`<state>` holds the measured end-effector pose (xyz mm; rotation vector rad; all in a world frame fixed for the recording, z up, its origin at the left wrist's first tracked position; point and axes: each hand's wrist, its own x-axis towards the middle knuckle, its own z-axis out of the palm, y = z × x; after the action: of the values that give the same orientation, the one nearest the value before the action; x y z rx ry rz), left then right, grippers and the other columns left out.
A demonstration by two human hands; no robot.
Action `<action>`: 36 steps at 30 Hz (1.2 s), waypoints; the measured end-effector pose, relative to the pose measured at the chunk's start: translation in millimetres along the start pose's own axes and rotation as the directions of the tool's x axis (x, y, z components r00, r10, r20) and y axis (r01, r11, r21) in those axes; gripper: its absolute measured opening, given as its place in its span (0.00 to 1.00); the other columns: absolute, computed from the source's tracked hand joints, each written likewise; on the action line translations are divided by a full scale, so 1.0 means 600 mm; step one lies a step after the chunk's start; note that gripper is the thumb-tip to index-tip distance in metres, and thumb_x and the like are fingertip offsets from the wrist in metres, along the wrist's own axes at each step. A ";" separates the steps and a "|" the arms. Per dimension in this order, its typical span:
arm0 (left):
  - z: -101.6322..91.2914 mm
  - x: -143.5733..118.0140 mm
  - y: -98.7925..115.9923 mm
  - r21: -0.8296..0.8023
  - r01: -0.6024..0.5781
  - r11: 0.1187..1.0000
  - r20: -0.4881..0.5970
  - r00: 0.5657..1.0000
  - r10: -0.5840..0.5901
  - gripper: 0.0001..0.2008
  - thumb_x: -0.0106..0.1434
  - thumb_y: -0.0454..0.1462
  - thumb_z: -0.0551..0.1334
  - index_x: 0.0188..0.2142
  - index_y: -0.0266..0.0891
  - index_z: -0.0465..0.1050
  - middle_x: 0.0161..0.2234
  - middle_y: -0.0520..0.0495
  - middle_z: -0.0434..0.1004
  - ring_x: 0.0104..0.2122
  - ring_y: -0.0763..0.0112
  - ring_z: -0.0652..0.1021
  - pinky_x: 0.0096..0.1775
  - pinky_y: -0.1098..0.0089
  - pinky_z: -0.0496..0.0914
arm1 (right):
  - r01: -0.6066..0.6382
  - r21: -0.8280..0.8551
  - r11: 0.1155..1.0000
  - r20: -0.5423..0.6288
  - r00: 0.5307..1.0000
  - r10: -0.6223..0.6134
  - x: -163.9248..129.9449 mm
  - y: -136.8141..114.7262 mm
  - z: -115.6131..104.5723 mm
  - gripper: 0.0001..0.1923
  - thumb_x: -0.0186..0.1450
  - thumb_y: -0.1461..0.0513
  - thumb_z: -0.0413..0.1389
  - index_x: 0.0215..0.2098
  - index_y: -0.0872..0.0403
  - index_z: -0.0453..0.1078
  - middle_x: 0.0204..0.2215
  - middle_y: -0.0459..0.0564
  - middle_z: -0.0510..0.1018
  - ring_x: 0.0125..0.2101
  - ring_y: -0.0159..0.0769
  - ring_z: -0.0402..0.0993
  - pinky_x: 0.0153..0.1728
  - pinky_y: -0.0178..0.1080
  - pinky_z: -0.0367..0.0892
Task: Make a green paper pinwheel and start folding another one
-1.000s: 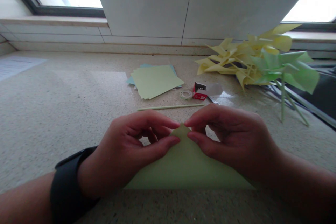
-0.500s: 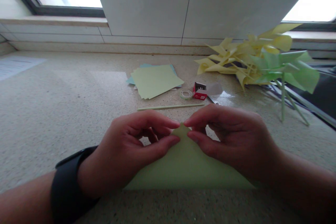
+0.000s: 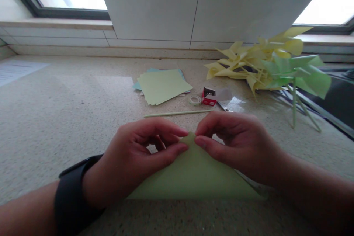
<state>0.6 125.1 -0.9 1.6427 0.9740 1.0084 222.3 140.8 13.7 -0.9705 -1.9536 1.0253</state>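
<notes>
Paper (image 3: 193, 177) of light green colour, folded to a triangle, lies flat on the speckled worktop (image 3: 55, 118) in the head view, and both hands meet at its top corner. The left hand (image 3: 132, 158) has its grip closed on the left side of that corner, thumb under and forefinger above; a black wristband (image 3: 70, 195) is on its wrist. The right hand (image 3: 238, 147) pinches the same corner from the right side, its grip also closed on the paper. Just beyond the two grips lies a thin green stick (image 3: 178, 113). Farther beyond are a stack of paper sheets (image 3: 163, 85), a small tape roll (image 3: 195, 100) and a red box (image 3: 209, 97). Beyond the right hand and to its right rests a heap of yellow and green pinwheels (image 3: 276, 64).
</notes>
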 end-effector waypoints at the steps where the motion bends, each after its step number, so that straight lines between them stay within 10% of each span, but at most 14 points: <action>1: 0.000 0.000 0.000 0.005 -0.002 1.000 0.005 1.000 0.002 0.08 0.62 0.36 0.70 0.41 0.49 0.80 0.32 0.55 0.82 0.30 0.77 0.80 0.30 0.80 0.73 | 0.001 -0.015 1.000 -0.001 1.000 -0.001 0.000 -0.001 0.000 0.03 0.63 0.63 0.62 0.31 0.53 0.74 0.24 0.42 0.76 0.25 0.27 0.70 0.26 0.30 0.68; 23: 0.000 0.004 0.000 0.017 0.185 0.983 0.181 0.966 -0.185 0.05 0.64 0.42 0.66 0.35 0.47 0.80 0.30 0.54 0.80 0.28 0.74 0.75 0.28 0.76 0.68 | -0.107 -0.061 0.992 0.139 0.984 0.114 -0.002 -0.007 0.002 0.03 0.61 0.64 0.59 0.28 0.52 0.72 0.24 0.43 0.76 0.25 0.30 0.70 0.25 0.32 0.67; 36: 0.005 0.007 -0.001 0.010 0.161 0.987 0.062 0.985 -0.161 0.08 0.63 0.42 0.67 0.31 0.41 0.78 0.26 0.53 0.76 0.26 0.75 0.72 0.26 0.77 0.66 | -0.274 0.067 0.959 0.279 0.928 0.246 0.005 -0.007 -0.013 0.11 0.65 0.54 0.60 0.35 0.54 0.74 0.27 0.44 0.74 0.28 0.30 0.68 0.26 0.32 0.63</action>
<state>4.6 128.1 -1.5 1.5628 1.0501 0.8416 226.3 144.1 21.4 -1.0995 -1.9954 1.4624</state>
